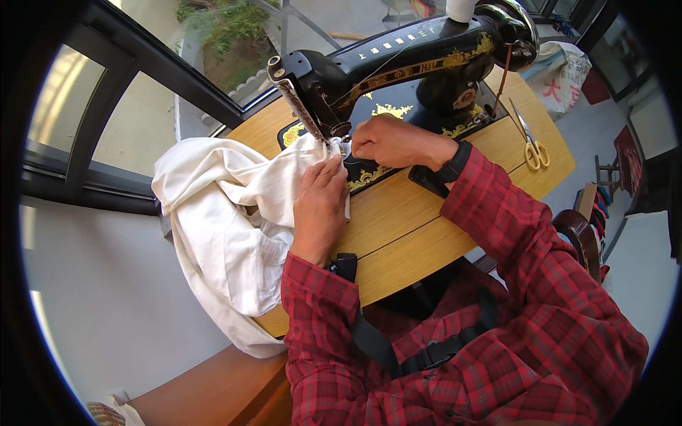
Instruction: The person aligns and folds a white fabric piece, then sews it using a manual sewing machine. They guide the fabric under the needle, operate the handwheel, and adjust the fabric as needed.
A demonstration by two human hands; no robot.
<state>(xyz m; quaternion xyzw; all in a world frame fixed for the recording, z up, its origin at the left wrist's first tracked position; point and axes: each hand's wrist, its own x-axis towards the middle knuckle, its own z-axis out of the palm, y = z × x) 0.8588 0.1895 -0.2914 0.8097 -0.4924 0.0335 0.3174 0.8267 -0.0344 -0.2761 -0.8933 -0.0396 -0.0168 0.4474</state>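
Note:
A black sewing machine (391,53) with gold floral decoration stands on a wooden sewing table (394,229). White cloth (229,234) runs under its needle area and hangs in folds over the table's left side. My left hand (321,205) lies flat on the cloth, just in front of the presser foot. Close to the needle's right side is my right hand (386,141), its fingers curled together near the cloth's edge. Whether those fingertips pinch thread or fabric is hidden. Thread runs from a white spool (460,9) on top of the machine down toward the needle.
Scissors with yellow handles (536,154) lie on the table's right end. A chrome-rimmed handwheel (519,32) sits at the machine's right. Dark-framed windows (133,80) border the left and back. A white printed sack (559,80) stands beyond the table, and a brown wooden surface (208,388) is lower left.

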